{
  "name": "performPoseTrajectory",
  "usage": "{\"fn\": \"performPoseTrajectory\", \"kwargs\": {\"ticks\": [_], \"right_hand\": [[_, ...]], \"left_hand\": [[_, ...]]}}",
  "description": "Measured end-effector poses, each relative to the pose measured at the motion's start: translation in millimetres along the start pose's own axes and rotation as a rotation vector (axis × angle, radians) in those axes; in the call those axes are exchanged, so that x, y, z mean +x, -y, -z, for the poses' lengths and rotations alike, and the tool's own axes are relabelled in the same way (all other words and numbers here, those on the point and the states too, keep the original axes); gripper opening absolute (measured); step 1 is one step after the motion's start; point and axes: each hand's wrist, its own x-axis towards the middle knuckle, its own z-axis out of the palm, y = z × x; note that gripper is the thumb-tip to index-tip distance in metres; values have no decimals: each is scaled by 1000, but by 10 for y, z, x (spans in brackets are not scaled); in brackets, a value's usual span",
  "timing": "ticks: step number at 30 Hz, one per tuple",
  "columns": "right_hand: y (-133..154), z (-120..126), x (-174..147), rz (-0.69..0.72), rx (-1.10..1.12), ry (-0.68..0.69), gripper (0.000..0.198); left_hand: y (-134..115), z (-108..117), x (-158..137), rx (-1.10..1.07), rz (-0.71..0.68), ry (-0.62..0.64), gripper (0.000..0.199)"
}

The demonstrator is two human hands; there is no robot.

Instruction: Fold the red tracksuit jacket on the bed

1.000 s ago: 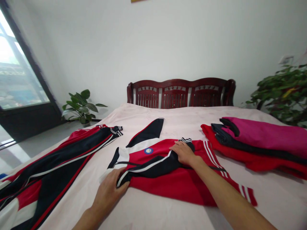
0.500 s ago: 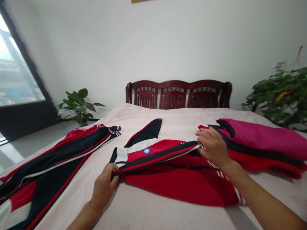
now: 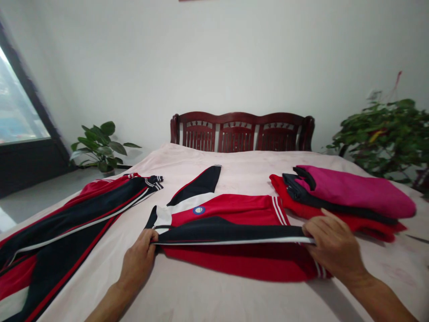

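A red, navy and white track jacket with a round blue-and-white badge lies spread on the pink bedsheet. My left hand is closed on the jacket near its collar end. At the hem end, my right hand pinches the other end of a navy strip edged in white. Between both hands this strip is drawn straight across the jacket's front. One navy sleeve points away toward the headboard. The red part below the strip lies flat on the sheet.
More red, navy and white sportswear lies along the bed's left side. On the right is a stack of folded clothes, magenta on top. A dark wooden headboard and two leafy plants stand beyond.
My right hand has moved right and toward me, pulling the navy strip straight and level. The red front panel and its white-striped hem now show. My left hand keeps its hold.
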Motion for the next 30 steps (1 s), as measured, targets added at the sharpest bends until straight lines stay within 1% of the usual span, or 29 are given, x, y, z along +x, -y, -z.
{"fn": "performPoseTrajectory", "kwargs": {"ticks": [2, 3, 5, 8, 10, 12, 14, 15, 17, 18, 20, 22, 24, 25, 27, 30], "right_hand": [[9, 40, -102, -17, -17, -9, 14], [45, 41, -186, -27, 5, 21, 17], [156, 21, -385, -48, 107, 141, 24], [302, 1, -629, -119, 282, 363, 33], [306, 14, -697, -220, 358, 486, 35], [226, 23, -704, -330, 450, 571, 39], [106, -4, -693, -438, 570, 594, 41], [49, -35, -691, -506, 611, 585, 40], [-26, -125, -703, -644, 609, 555, 42], [-41, -176, -715, -693, 574, 544, 48], [-30, -269, -735, -728, 492, 543, 60], [3, -326, -724, -706, 423, 568, 64], [24, -337, -665, -673, 371, 602, 60], [25, -329, -622, -653, 353, 613, 57], [17, -300, -527, -609, 341, 619, 50], [23, -279, -441, -530, 380, 636, 46]], "left_hand": [[11, 30, -19, 6, 12, 6, 13], [19, 48, -35, 17, 14, 16, 13], [37, 89, -74, 62, 14, 67, 13], [65, 173, -120, 139, -14, 205, 14], [90, 249, -121, 151, -56, 316, 14], [120, 338, -95, 130, -113, 431, 16], [130, 424, -50, 106, -172, 506, 19], [115, 459, -25, 100, -193, 516, 20], [28, 496, 27, 98, -200, 494, 20], [-48, 493, 51, 97, -184, 469, 22], [-247, 432, 94, 100, -136, 404, 31], [-463, 305, 127, 133, -108, 337, 41], [-626, 145, 146, 205, -111, 299, 46], [-673, 67, 148, 238, -121, 299, 45], [-690, -58, 135, 275, -151, 321, 38], [-588, -140, 85, 227, -223, 305, 30]]}}
